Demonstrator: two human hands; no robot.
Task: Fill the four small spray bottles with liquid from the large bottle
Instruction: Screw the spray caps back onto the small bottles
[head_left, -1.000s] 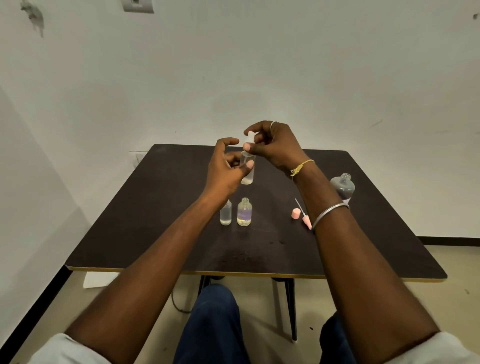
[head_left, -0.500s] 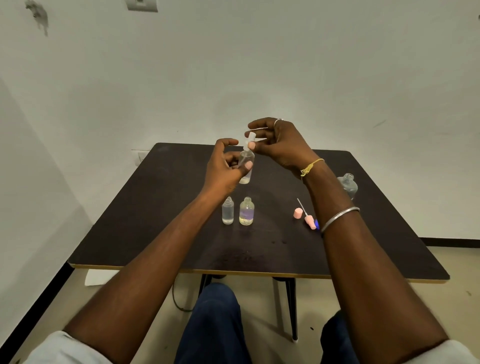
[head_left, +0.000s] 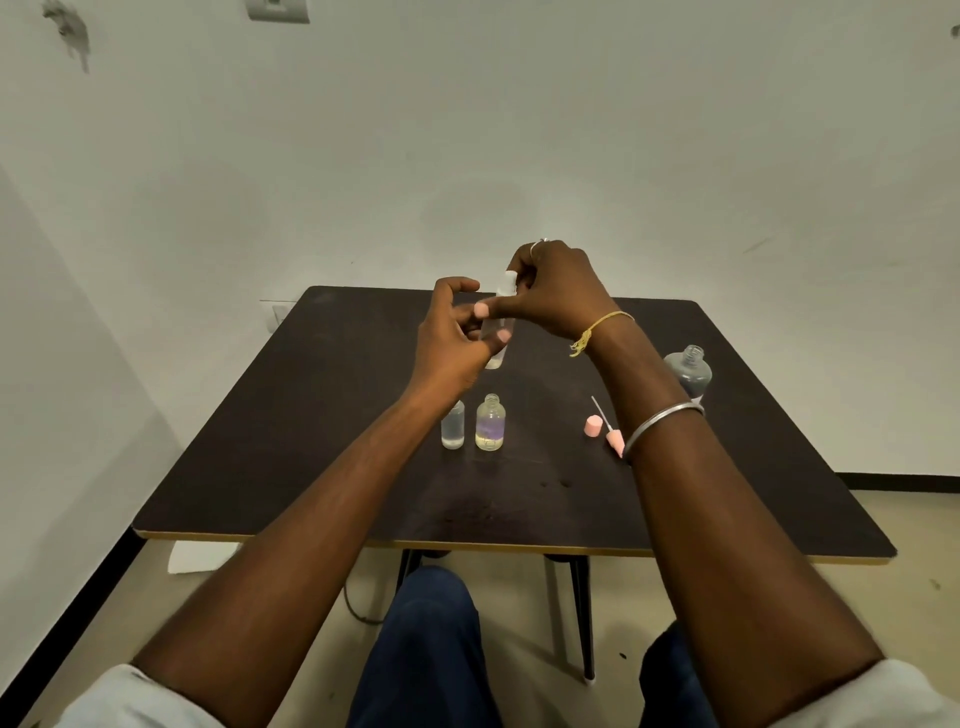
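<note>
Above the dark table (head_left: 311, 415) my left hand (head_left: 452, 338) grips a small clear spray bottle (head_left: 496, 353) by its body. My right hand (head_left: 553, 288) pinches the white spray cap (head_left: 506, 283) at that bottle's top. Two small clear bottles stand uncapped below my hands: one (head_left: 453, 427) partly behind my left wrist, the other (head_left: 490, 423) with a purple tint. The large bottle (head_left: 688, 371) with dark liquid stands open at the right, partly behind my right forearm.
A pink cap (head_left: 592, 426) and a pink spray head with its tube (head_left: 613, 439) lie on the table by my right wrist. The wall is close behind the table. My knees are under the near edge.
My right hand has closed down onto the bottle's top with the white cap and turned slightly. The left hand keeps the bottle in the same place.
</note>
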